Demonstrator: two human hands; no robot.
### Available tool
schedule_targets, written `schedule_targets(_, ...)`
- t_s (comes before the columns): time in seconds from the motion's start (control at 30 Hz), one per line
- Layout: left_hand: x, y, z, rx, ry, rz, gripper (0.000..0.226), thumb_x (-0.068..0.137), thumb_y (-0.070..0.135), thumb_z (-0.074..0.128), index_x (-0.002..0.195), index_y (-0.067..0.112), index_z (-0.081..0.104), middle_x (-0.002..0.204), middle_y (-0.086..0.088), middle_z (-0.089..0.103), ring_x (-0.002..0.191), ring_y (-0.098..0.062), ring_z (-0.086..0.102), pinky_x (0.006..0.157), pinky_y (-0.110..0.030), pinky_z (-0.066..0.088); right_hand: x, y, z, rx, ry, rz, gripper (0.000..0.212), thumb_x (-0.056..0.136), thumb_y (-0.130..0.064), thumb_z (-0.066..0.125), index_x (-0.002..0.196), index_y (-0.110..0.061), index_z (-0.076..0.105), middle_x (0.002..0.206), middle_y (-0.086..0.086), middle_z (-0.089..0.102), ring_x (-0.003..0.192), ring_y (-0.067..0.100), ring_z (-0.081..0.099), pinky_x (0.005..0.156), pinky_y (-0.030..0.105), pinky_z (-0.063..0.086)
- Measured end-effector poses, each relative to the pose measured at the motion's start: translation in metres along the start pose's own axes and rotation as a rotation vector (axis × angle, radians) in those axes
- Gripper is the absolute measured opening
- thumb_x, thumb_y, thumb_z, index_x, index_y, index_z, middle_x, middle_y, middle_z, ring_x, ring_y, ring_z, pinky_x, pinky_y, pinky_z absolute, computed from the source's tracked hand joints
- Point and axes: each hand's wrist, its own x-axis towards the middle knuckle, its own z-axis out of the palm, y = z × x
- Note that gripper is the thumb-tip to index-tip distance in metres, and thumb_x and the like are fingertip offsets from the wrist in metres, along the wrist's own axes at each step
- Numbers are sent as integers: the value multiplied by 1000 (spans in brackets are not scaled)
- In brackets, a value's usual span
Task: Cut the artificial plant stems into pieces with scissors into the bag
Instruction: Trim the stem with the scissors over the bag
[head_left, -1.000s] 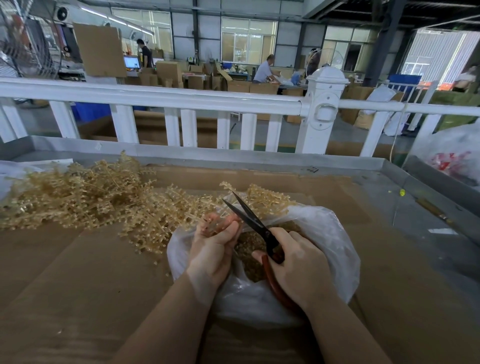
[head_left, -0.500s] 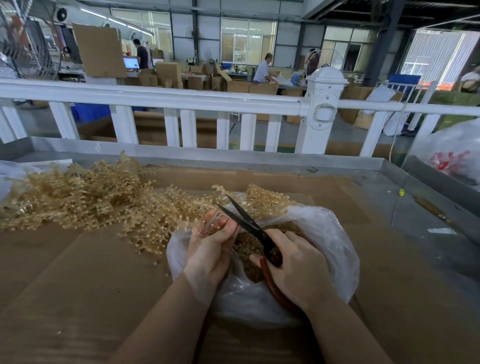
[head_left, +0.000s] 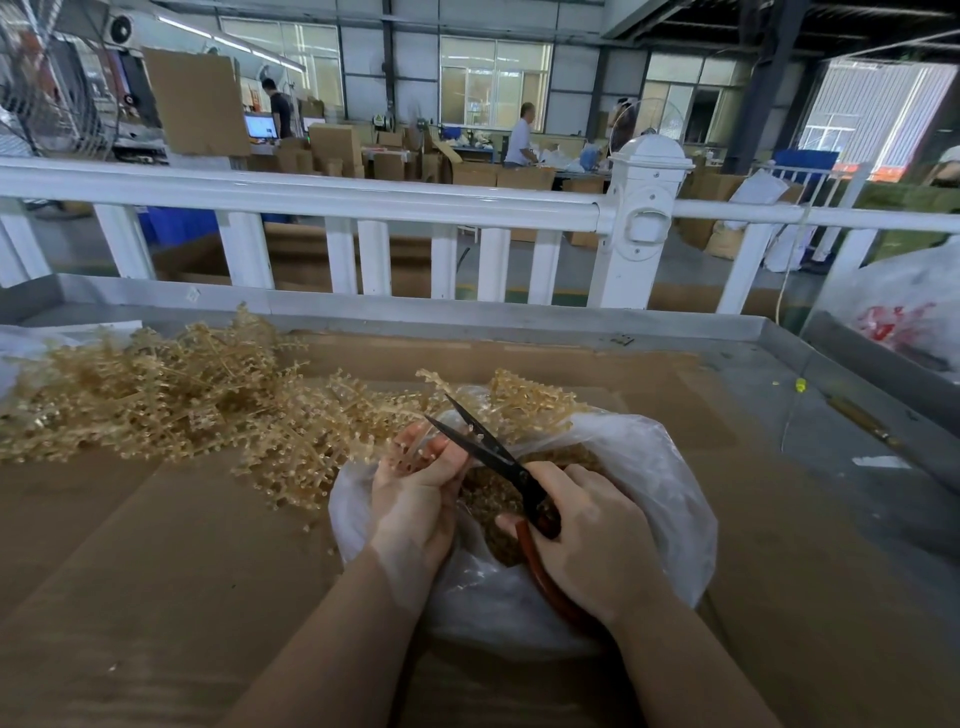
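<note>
A clear plastic bag (head_left: 654, 467) lies open on the cardboard in front of me, with brown cut pieces (head_left: 488, 499) inside. My left hand (head_left: 415, 499) holds a small pale plant stem (head_left: 410, 449) over the bag's mouth. My right hand (head_left: 597, 535) grips the red handles of black-bladed scissors (head_left: 483, 447). The blades stand apart, pointing up and left, right beside the stem. A big pile of golden artificial plant stems (head_left: 171, 400) spreads across the left of the table and reaches the bag.
Brown cardboard (head_left: 156, 571) covers the metal table, which has a raised rim (head_left: 467, 312). A white railing (head_left: 415, 208) runs behind it. Another plastic bag (head_left: 909, 312) with red contents sits at the far right. People work among boxes in the background.
The scissors and both hands have shifted slightly up and left over the bag, the blades staying apart at the stem. The pile has not moved.
</note>
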Motion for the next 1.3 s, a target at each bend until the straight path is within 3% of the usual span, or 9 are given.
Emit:
schedule_targets(0.1,0,1,-2,11,-26,-17,56,82,-23,50,134,-7,39,106,-25,61,84,-28,63,69,-32,58,0,0,0,31,-4,1,41,81,-55,60,109,-24,64,90,-6,67,82,11,61,73,16,41)
schedule_targets(0.23,-1,1,-1,30,-54,-10,42,82,-24,48,111,6,51,88,-15,59,81,-24,62,65,-29,60,0,-1,-1,79,16,-7,45,82,-58,54,108,-23,65,91,-6,68,82,10,63,74,16,44)
schedule_targets(0.4,0,-2,-3,95,-35,11,54,77,-24,52,120,6,46,112,-23,51,112,-37,54,95,-47,49,0,-2,-1,61,29,-11,50,82,-62,47,107,-23,65,88,-7,67,79,9,62,72,15,42)
schedule_targets(0.57,-2,0,-2,79,-31,14,43,76,-26,52,104,6,48,87,-15,58,85,-28,63,66,-33,61,0,-1,0,38,22,-11,42,81,-54,63,105,-20,65,82,-4,66,72,12,62,65,19,47)
schedule_targets(0.7,-5,2,-1,101,-45,-18,56,76,-22,55,129,-7,45,89,-19,65,62,-20,70,49,-24,55,1,-3,1,27,22,-7,39,79,-50,68,103,-19,66,77,-4,66,66,11,62,61,16,41)
schedule_targets(0.83,-3,2,-2,76,-55,-22,56,78,-21,54,132,-10,44,92,-19,64,64,-19,70,53,-22,56,1,-4,1,27,39,-20,37,78,-49,69,98,-18,67,71,-4,64,60,12,61,57,17,41)
schedule_targets(1.0,-3,2,-2,75,-48,-15,19,81,-17,55,97,-6,59,83,-15,66,61,-16,69,59,-21,57,1,-3,1,25,53,-32,38,80,-53,63,97,-19,67,68,-5,64,58,11,60,55,16,39)
schedule_targets(1.1,-3,1,-1,94,-29,-7,16,82,-16,56,88,-2,59,78,-12,68,61,-15,69,56,-19,57,0,-3,0,48,73,-45,44,83,-60,52,96,-20,66,68,-6,64,57,9,59,54,15,40)
schedule_targets(1.3,0,-1,-3,81,-23,25,34,83,-18,53,109,4,52,89,-13,62,78,-22,64,53,-19,56,-1,-4,-3,35,77,-47,42,82,-58,50,96,-22,66,71,-9,62,61,6,56,57,13,37)
